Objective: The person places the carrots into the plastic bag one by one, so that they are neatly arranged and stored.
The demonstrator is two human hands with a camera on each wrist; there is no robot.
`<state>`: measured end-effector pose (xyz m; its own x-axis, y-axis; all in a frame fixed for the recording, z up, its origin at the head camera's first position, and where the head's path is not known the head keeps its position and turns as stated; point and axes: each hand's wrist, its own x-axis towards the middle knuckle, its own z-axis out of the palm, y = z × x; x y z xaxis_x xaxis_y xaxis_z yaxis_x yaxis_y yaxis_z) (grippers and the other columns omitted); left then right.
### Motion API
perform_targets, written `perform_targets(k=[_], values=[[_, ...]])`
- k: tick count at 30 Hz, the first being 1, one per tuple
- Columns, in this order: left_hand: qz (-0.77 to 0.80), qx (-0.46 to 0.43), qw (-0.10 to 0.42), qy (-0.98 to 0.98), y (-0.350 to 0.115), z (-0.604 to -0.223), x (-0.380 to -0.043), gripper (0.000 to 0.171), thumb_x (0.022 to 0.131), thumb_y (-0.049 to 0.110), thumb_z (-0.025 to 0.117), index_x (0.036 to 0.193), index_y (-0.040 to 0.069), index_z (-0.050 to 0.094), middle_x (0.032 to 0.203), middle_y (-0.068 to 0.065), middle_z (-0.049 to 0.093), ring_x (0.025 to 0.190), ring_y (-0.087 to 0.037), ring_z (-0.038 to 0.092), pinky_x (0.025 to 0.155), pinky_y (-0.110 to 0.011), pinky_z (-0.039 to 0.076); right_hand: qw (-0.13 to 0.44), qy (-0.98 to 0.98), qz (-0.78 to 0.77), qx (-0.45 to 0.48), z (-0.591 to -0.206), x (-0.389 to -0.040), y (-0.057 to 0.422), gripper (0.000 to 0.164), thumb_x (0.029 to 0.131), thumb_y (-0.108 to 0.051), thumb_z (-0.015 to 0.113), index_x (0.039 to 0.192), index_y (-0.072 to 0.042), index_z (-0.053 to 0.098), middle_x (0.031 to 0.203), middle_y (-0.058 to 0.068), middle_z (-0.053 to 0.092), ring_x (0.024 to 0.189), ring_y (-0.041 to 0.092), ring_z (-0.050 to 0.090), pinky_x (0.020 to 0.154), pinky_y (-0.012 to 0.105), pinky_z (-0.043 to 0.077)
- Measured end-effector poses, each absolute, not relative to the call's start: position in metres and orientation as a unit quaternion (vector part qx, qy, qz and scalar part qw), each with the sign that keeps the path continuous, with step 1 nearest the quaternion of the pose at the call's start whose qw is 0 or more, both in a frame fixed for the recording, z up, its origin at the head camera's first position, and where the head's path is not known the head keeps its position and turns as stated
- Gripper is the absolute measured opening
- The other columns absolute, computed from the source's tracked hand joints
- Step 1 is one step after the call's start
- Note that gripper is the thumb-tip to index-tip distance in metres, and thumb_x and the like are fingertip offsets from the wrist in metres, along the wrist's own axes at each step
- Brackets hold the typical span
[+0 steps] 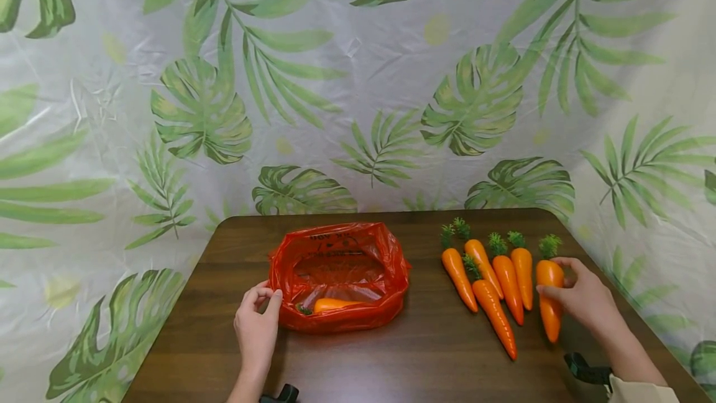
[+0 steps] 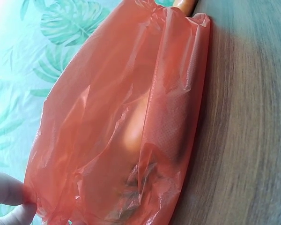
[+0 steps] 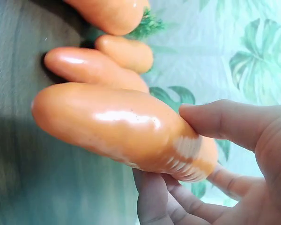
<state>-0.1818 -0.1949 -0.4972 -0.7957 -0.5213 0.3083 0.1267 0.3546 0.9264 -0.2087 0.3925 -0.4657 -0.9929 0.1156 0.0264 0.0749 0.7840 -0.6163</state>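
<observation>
A red plastic bag (image 1: pixel 342 322) sits with its mouth wide on the table, a carrot (image 1: pixel 330 305) lying inside it. At the bag's left rim, my left hand (image 1: pixel 256 322) pinches the plastic between thumb and fingers; the left wrist view shows the fingertips on the bag's edge (image 2: pixel 35 187). Over on the right, my right hand (image 1: pixel 587 294) grips the rightmost carrot (image 1: pixel 550 294) from its right side. In the right wrist view, thumb and fingers lie on opposite sides of this orange carrot (image 3: pixel 107 122). Its green top points toward the back.
Several more carrots with green tops lie left of the gripped one, among them a ridged carrot (image 1: pixel 496 319) nearest the front and a leftmost carrot (image 1: pixel 458 278). The brown wooden table (image 1: pixel 380 372) ends at a leaf-patterned curtain (image 1: pixel 386 79) behind.
</observation>
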Motion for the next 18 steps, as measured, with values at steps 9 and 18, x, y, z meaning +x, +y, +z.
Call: perform_targets(k=[9,18], values=[[-0.556,0.121,0.293,-0.768,-0.195,-0.497,-0.181,0.014,0.091,0.012,0.075,0.086,0.003,0.066,0.120,-0.014,0.068,0.108,-0.037,0.065,0.099,-0.056,0.046,0.047,-0.931,0.361,-0.035,-0.459,-0.206,0.376,0.083,0.088,-0.041,0.078,0.147,0.000,0.037,0.108,0.032,0.065,0.068,0.022,0.068,0.056,0.036,0.055],[-0.556,0.119,0.296,-0.768,-0.196,-0.496,-0.182,0.013,0.091,0.011,0.074,0.085,0.003,0.066,0.120,-0.014,0.068,0.109,-0.036,0.065,0.099,-0.056,0.046,0.051,-0.928,0.369,-0.019,-0.449,-0.209,0.359,0.082,0.088,-0.038,0.078,0.148,-0.001,0.037,0.113,0.036,0.062,0.073,0.024,0.069,0.058,0.035,0.057]])
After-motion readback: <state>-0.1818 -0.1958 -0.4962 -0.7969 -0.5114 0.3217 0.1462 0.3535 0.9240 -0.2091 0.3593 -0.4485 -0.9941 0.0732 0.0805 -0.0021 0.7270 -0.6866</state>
